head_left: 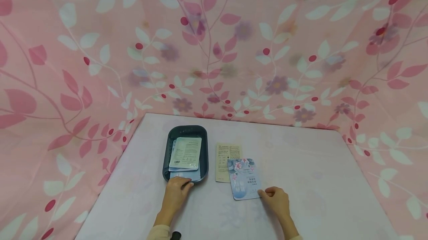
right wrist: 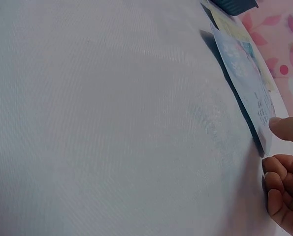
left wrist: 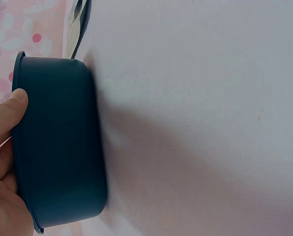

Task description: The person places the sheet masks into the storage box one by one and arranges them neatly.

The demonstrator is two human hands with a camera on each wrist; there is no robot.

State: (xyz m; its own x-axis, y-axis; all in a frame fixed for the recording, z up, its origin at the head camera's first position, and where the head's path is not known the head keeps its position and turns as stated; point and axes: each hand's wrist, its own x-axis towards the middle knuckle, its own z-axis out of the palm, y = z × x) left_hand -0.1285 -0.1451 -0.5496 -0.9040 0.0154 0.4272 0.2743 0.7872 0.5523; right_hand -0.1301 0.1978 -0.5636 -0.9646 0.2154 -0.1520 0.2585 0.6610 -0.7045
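Observation:
At the near end of a dark teal plastic tray [head_left: 204,151], my left hand [head_left: 176,194] grips the rim, thumb on the outer wall in the left wrist view. Inside the tray lie sheet mask packets: a pale green one [head_left: 185,152] with its printed back up, over blue ones. My right hand [head_left: 278,202] pinches the near right corner of a blue floral sheet mask packet [head_left: 245,182]. In the right wrist view the thumb lies on that corner, with the other fingers curled below. This packet partly covers a cream-coloured packet [head_left: 222,164] with its printed text up.
A white cloth-covered table [head_left: 301,158] carries everything. Pink floral fabric [head_left: 214,46] hangs behind the table and along both sides. The tray stands left of the two packets, with a strip of cloth between. A small black object [head_left: 175,235] shows beside the left sleeve.

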